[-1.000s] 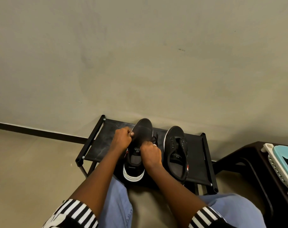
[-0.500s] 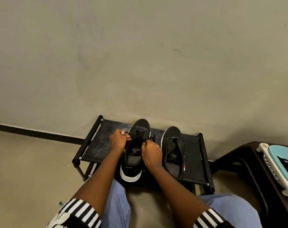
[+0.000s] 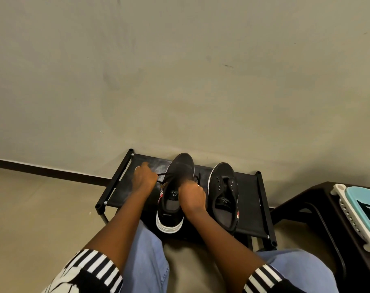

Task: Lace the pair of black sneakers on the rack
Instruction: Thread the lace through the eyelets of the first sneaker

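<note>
Matt black cloth sneakers [image 3: 223,193]

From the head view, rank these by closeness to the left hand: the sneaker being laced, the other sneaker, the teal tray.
1. Sneaker being laced, just right of the left hand, which pulls its lace.
2. Other sneaker, further right on the rack.
3. Teal tray, far right.

- A plain beige wall [image 3: 180,70] fills the upper view.
- A dark baseboard [image 3: 42,169] runs along the wall's foot.
- A beige floor [image 3: 32,208] lies below the wall.
- A dark stool [image 3: 306,199] stands right of the wall's foot, bearing a light-blue and white plastic item [image 3: 355,210].
</note>
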